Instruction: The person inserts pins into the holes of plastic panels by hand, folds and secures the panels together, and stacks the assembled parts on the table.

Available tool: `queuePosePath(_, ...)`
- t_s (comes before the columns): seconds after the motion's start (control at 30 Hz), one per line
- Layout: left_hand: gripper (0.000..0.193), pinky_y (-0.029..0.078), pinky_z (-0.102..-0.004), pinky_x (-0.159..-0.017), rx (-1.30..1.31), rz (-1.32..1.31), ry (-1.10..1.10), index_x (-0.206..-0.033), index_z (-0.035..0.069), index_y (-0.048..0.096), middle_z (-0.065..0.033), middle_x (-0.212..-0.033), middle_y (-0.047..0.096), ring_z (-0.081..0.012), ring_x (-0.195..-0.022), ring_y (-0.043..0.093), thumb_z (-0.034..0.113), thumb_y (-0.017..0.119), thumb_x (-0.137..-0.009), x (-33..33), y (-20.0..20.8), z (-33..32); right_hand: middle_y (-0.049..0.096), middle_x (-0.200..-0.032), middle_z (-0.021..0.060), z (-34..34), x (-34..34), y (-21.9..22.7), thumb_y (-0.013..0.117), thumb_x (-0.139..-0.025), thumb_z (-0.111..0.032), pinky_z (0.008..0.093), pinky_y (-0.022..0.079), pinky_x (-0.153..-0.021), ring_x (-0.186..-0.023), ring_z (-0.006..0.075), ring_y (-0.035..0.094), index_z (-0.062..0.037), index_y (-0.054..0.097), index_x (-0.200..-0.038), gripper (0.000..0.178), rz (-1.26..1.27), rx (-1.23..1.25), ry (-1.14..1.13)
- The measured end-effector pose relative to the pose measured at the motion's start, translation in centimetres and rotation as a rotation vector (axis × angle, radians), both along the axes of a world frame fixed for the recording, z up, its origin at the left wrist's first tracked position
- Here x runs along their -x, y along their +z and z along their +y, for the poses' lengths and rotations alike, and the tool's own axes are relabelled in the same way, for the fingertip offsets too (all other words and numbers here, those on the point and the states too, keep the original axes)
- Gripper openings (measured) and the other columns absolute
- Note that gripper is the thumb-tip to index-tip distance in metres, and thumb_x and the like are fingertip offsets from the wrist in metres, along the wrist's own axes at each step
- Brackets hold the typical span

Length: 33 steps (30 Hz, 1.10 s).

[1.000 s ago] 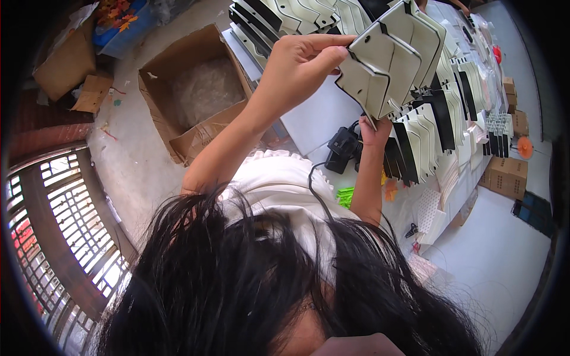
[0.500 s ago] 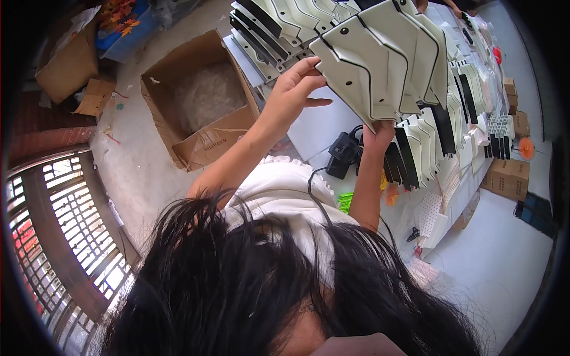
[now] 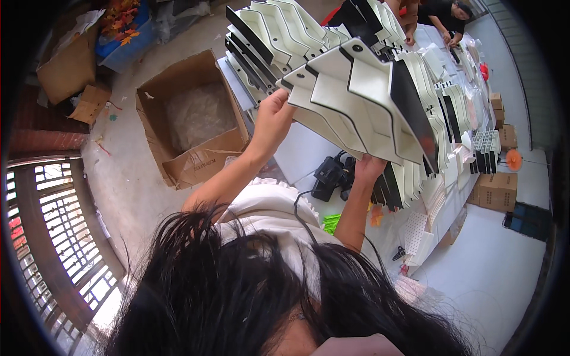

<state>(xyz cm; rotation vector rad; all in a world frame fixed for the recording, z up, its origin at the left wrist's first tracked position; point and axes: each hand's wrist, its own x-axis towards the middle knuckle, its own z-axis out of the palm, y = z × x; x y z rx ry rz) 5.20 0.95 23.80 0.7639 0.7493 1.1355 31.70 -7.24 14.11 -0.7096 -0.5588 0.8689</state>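
Observation:
Both my hands hold a cream-white zigzag rack (image 3: 350, 89) with thin black edging, raised and tilted above the white table (image 3: 306, 151). My left hand (image 3: 274, 121) is closed around its left corner. Under its lower front edge, my right hand (image 3: 369, 169) grips the rack, with some fingers hidden behind it. A dark flat end panel shows on the rack's right side. Similar racks (image 3: 270, 32) are stacked just beyond my left hand, and more racks (image 3: 409, 193) stand in a row by my right hand. A black power adapter (image 3: 326, 178) lies between my forearms.
On the floor at left stands an open cardboard box (image 3: 205, 169) with clear plastic inside. Beyond it are a blue bin (image 3: 127, 50) and another carton (image 3: 68, 65). Along the table's far end, a person in black (image 3: 451, 24) works. Closed cartons (image 3: 496, 191) sit at right.
The rack has come lower and turned, so its dark end panel now shows at right. My left hand, whose fingers were partly spread, has closed on the corner. My right hand has moved down.

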Motion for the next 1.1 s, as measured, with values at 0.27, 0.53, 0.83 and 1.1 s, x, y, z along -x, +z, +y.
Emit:
queuePosePath(0.27,0.014,0.033,-0.0192,-0.052,-0.265,0.331,0.203,-0.089,-0.004,0.060,0.0034,-0.069,0.056,-0.0013,-0.062,0.043,0.009,0.057,-0.089,0.4,0.5,-0.8,0.063,-0.118,0.0083,0.4,0.7,-1.4,0.055,-0.092,-0.016,0.0370,0.046,-0.099,-0.111,0.0222,0.058,-0.0049,0.059,-0.117,0.028,0.143,-0.023,0.162)
queuePosePath(0.53,0.020,0.050,-0.0284,-0.080,0.242,0.021,-0.152,-0.100,0.001,0.058,-0.0068,-0.096,0.066,-0.0117,-0.085,0.063,0.012,0.045,-0.092,2.2,0.8,1.2,0.063,-0.115,0.0108,0.3,-0.6,1.0,0.056,-0.086,0.000,0.0366,0.050,-0.093,-0.106,0.0237,0.062,-0.0029,0.054,-0.123,0.037,-0.144,0.027,0.044)
queuePosePath(0.83,0.026,0.056,-0.0397,-0.087,0.673,-0.518,-0.289,-0.109,-0.007,0.052,-0.0176,-0.106,0.062,-0.0261,-0.095,0.065,0.006,0.046,-0.086,3.3,-2.8,0.8,0.057,-0.062,-0.0014,-1.2,10.0,19.0,0.061,-0.089,-0.011,0.0190,0.036,-0.048,-0.052,0.0028,0.043,0.0053,0.063,-0.105,0.023,-0.977,0.398,-0.103)
queuePosePath(1.1,0.040,0.049,-0.0361,-0.096,0.630,-0.488,-0.307,-0.123,-0.003,0.048,-0.0146,-0.120,0.056,-0.0242,-0.107,0.060,0.006,0.049,-0.084,4.3,-4.6,0.5,0.067,-0.072,0.0156,-1.6,13.8,21.0,0.062,-0.081,-0.003,0.0285,0.050,-0.055,-0.058,0.0225,0.068,0.0067,0.061,-0.112,0.033,-1.322,0.119,-0.093)
